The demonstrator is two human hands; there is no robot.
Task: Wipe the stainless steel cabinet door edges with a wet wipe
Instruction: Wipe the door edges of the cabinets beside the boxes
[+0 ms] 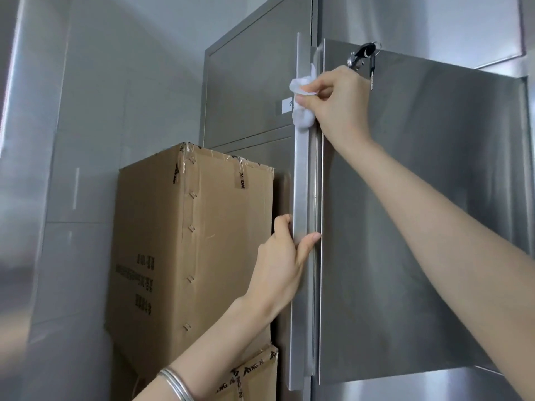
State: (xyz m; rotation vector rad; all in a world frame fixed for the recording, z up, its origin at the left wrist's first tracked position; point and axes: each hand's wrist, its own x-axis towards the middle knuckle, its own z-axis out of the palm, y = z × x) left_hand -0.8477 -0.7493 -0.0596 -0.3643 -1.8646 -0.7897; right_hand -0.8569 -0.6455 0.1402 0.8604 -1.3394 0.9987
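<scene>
- Cabinet door edge (301,183): a tall vertical steel strip, just beside the door panel whose lock carries the keys (363,55).
- Wet wipe (302,120): white and bunched, pressed against the upper part of the strip.
- Right hand (341,102): fingers curled round the wipe, pinching it onto the edge.
- Left hand (283,256): grips the strip lower down, thumb on one side and fingers on the other (steadying the door, I judge).
- Risks: bunched like this, the wipe may clean one face and skip the other. A downward stroke would meet the left hand unless it shifts. The right hand is near the hanging keys and could knock them.
</scene>
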